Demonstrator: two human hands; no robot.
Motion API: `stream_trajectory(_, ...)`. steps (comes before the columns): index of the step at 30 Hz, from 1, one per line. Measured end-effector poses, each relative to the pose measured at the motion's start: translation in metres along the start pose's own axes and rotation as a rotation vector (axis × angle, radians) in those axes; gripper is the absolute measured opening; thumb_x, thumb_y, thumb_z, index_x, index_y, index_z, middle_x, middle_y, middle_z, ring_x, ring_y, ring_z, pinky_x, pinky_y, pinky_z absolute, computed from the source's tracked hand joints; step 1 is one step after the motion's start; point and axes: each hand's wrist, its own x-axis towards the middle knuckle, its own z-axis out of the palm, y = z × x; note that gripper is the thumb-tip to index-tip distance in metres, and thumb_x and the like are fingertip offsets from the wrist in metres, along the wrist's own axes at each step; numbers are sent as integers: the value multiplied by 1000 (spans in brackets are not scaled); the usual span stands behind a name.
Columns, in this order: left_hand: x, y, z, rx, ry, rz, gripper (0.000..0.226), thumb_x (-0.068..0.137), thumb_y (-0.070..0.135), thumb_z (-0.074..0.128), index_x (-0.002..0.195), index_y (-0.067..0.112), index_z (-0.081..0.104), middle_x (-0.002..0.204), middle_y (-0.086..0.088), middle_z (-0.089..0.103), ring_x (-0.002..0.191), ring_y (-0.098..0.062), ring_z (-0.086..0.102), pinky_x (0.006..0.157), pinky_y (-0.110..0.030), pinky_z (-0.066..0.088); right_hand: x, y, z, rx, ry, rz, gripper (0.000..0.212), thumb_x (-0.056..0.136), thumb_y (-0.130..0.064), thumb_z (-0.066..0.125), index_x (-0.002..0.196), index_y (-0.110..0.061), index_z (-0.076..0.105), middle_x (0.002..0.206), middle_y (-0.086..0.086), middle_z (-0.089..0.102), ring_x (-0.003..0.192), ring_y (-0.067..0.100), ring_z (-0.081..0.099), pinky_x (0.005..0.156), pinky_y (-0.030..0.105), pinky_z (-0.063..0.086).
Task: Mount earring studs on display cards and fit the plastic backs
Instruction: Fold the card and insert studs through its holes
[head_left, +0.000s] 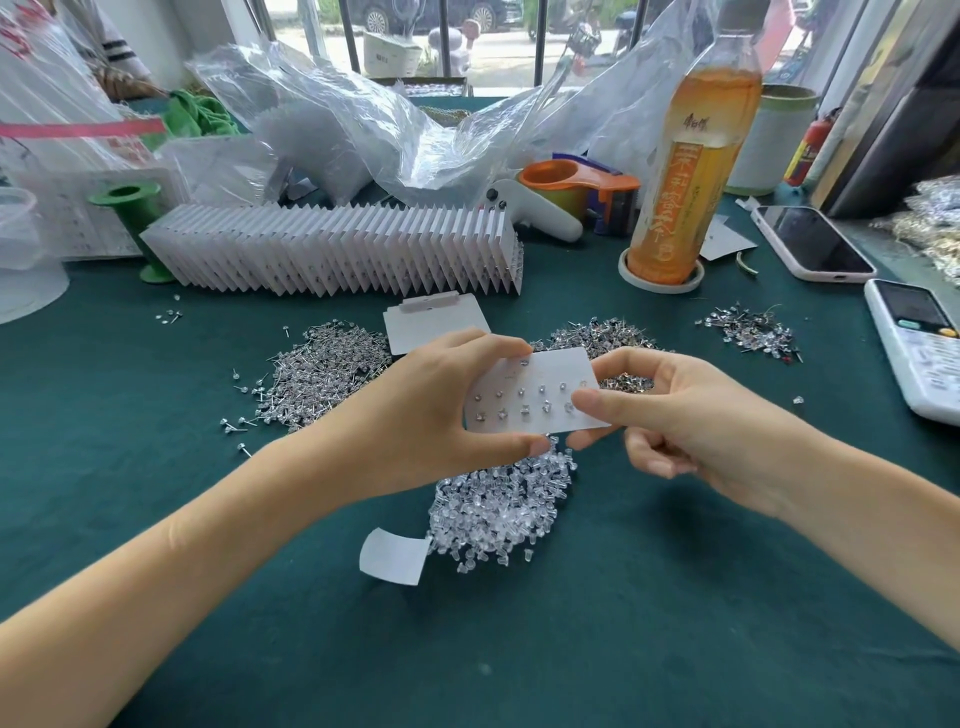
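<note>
I've got the white rectangular paper display card (537, 392), two rows of studs in, pinched by my left hand (441, 415) and right hand (680, 415) above the heap of clear plastic backs (498, 512) mid-table. If I bend it, loose studs probably drop onto the green cloth table (623, 623) and get lost in the silver stud pile (322, 371).

From my remote seat I see two bare forearms, one entering from the lower left of the frame and one from the lower right. No sleeve, watch, ring or bracelet shows on either. The left hand (431, 410) and right hand (691, 421) have short, trimmed, unpainted nails. The forearms are slim and smooth, and the fingers slender.
</note>
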Motion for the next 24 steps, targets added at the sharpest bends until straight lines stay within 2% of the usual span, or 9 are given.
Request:
stream_trajectory(5, 0, -2, 1, 18, 13, 11, 77, 69, 64, 64, 136, 31, 44, 120, 22, 47, 98, 7, 45, 78, 1, 34, 1, 3, 2, 9, 2, -14, 48, 55, -34, 78, 93, -16, 55, 55, 4, 67, 27, 8, 36, 30, 11, 22)
stream_trajectory(13, 1, -4, 2, 31, 67, 76, 78, 67, 66, 61, 134, 30, 45, 116, 20, 47, 98, 8, 43, 81, -1, 36, 3, 6, 3, 59, 18, -50, 37, 62, -26, 76, 92, -17, 58, 65, 6, 71, 28, 7, 32, 30, 11, 21)
stream_trajectory(16, 2, -5, -1, -13, 107, 107, 78, 70, 71, 57, 135, 30, 44, 114, 28, 45, 103, 14, 42, 83, 1, 33, 3, 8, 3, 128, 37, -109, 30, 59, -27, 77, 85, -22, 61, 68, 9, 72, 29, 7, 29, 32, 12, 22)
stream_trajectory(18, 6, -10, -5, -106, 188, 40, 67, 80, 68, 46, 134, 28, 45, 113, 30, 49, 99, 21, 44, 78, 2, 33, 3, 8, 2, 171, 62, -159, 33, 59, -28, 77, 86, -21, 61, 76, 15, 73, 30, 6, 29, 34, 12, 23)
stream_trajectory(20, 11, -21, -10, -172, 286, -60, 46, 91, 57, 43, 124, 27, 54, 102, 23, 59, 84, 19, 51, 67, 0, 37, 4, 9, 1, 197, 104, -205, 38, 58, -30, 76, 90, -20, 59, 78, 16, 74, 30, 6, 28, 35, 11, 26)
stream_trajectory(22, 13, -32, -14, -132, 297, -92, 21, 94, 38, 52, 106, 25, 63, 89, 16, 64, 69, 17, 52, 59, -2, 36, 5, 11, 0, 226, 136, -250, 40, 56, -33, 77, 90, -21, 59, 79, 16, 74, 30, 6, 28, 37, 10, 28)
stream_trajectory(24, 13, -39, -15, -74, 206, -66, 5, 88, 19, 65, 90, 22, 69, 78, 17, 63, 65, 15, 53, 61, -3, 36, 5, 13, 0, 252, 152, -293, 36, 57, -35, 78, 87, -24, 60, 80, 16, 74, 31, 6, 28, 38, 10, 29)
